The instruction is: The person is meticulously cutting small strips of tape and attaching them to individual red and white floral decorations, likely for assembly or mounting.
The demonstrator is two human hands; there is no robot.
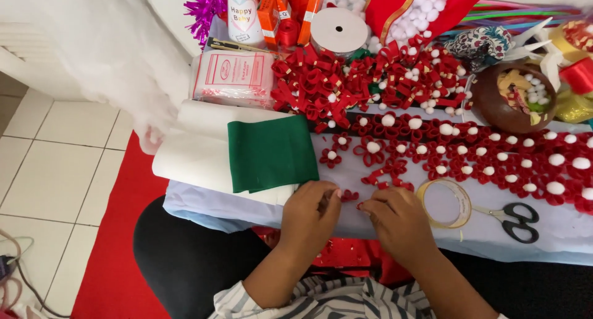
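Note:
My left hand (312,212) and my right hand (398,219) meet at the near edge of a cloth-covered table (556,235). Together they pinch a small red ribbon piece (350,196) between their fingertips. Just beyond my fingers lie loose red ribbon loops (388,175). Rows of finished red ribbon flowers with white pompom centres (488,152) stretch to the right. A heap of red ribbon bows (321,87) sits farther back.
A folded green felt sheet (272,153) lies on white rolled fabric (191,152) at left. A clear tape roll (446,203) and black scissors (516,220) rest right of my right hand. A brown bowl (488,102), a white spool (338,29) and packets stand behind.

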